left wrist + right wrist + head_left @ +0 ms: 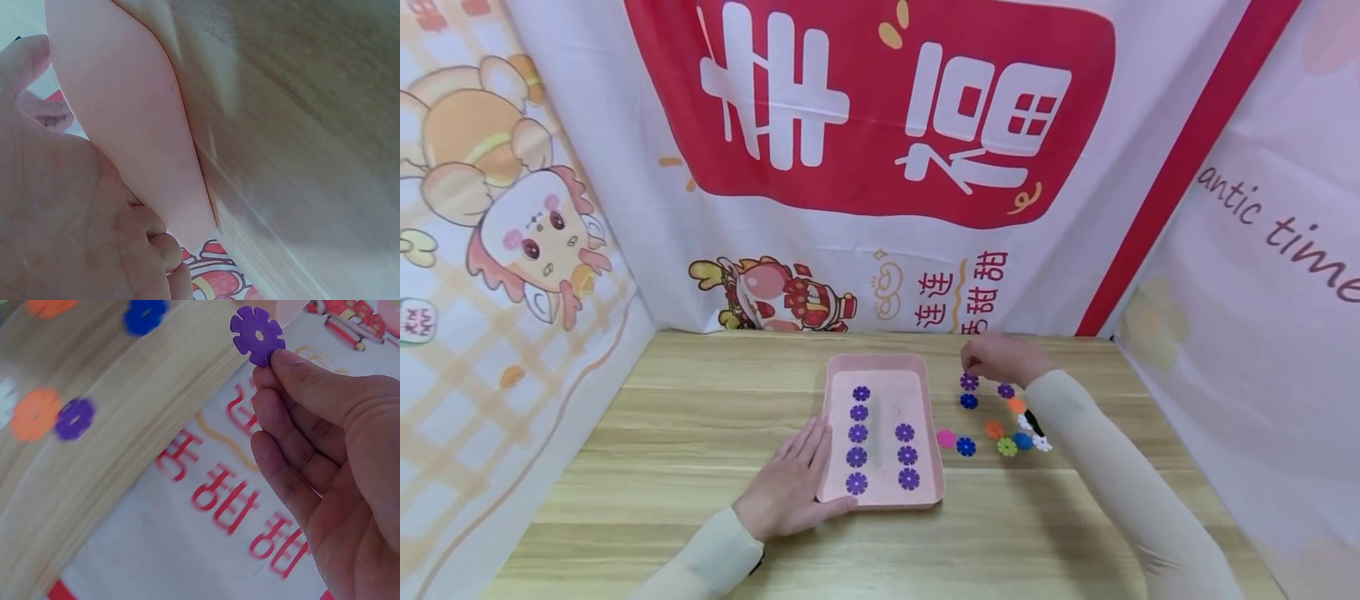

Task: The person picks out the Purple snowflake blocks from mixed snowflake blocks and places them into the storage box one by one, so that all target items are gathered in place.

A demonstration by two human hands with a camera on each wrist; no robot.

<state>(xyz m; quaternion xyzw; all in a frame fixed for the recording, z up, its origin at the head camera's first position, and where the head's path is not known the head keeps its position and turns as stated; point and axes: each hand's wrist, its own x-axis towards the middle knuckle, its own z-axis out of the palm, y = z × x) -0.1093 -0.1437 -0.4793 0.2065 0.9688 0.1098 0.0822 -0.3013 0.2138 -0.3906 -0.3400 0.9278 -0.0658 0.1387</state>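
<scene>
My right hand pinches a purple snowflake disc between thumb and forefinger, raised above the back right of the table. Below it in the head view is a blue disc. My left hand rests against the left side of a pink tray, its fingers straight along the rim and its thumb at the front corner. Inside the tray, purple discs form two columns: several in the left column and three in the right column. The left wrist view shows the tray's outer wall.
Right of the tray lie loose discs: pink, blue, green, orange, white and purple. The wooden table meets a printed cloth at the back.
</scene>
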